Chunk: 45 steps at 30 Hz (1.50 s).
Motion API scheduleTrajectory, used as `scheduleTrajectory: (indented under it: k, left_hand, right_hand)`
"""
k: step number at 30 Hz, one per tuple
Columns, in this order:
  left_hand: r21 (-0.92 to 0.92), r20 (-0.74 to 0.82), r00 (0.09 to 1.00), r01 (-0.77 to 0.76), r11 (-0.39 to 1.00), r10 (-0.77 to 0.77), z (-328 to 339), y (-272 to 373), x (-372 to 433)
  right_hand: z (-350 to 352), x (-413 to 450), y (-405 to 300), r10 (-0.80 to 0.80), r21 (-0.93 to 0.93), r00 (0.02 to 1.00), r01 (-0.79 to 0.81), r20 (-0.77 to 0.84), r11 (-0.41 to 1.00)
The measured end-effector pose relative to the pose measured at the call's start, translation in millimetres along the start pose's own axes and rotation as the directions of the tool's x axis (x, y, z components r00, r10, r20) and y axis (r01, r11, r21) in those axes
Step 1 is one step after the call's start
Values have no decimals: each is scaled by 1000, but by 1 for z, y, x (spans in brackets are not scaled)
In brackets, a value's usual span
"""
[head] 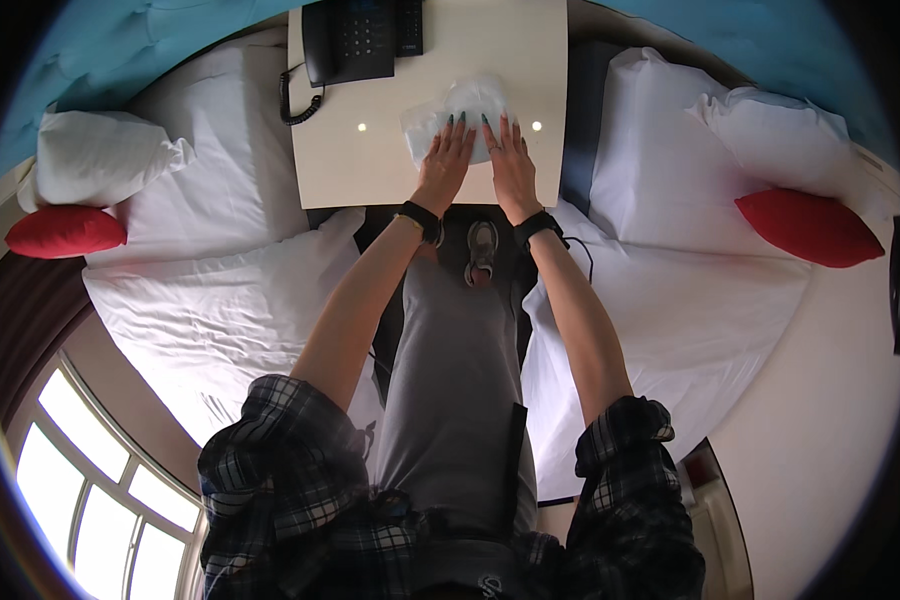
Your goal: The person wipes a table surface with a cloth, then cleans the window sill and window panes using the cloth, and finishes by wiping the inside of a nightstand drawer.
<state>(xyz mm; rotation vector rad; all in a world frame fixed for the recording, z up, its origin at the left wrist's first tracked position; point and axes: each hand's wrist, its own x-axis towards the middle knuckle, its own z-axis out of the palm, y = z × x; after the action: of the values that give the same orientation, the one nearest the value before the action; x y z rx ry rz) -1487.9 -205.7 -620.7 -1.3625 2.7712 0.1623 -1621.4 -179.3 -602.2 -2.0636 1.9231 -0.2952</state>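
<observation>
Both my hands reach out over a pale bedside table (345, 169) between two beds. My left hand (448, 161) lies palm down, fingers spread a little, on the lower left part of a translucent plastic packet (476, 97). My right hand (511, 165) is also palm down, at the packet's right edge, with its fingertips on or just beside the plastic. The packet looks thin and crumpled; what is inside it, if anything, cannot be told. Neither hand is closed around anything. Black bands circle both wrists.
A black desk telephone (352, 41) with a coiled cord (300, 112) stands at the table's back left, a dark remote control (409, 28) beside it. Beds with white sheets (270, 150) flank the table, bearing white pillows (105, 157) and red cushions (810, 227).
</observation>
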Motion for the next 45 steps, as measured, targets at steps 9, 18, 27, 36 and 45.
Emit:
scheduleTrajectory:
  k: [9, 18, 27, 36, 45]
  left_hand:
    - [27, 53, 987, -150, 988, 149, -6, 6, 10]
    - [60, 64, 990, -128, 990, 124, -41, -5, 144]
    - [20, 44, 992, -116, 993, 115, -31, 44, 111]
    - [99, 8, 998, -67, 993, 67, -22, 27, 125]
    - [50, 219, 963, -172, 984, 157, 1, 86, -56]
  right_hand:
    - [-6, -21, -10, 136, -50, 986, -132, 97, 990]
    - [-27, 105, 50, 146, -305, 984, -170, -100, 937]
    - [-24, 45, 66, 125, -496, 992, -109, -2, 861]
    - [-17, 65, 66, 10, -119, 991, -26, -133, 993]
    - [14, -102, -9, 120, -299, 979, -67, 163, 952]
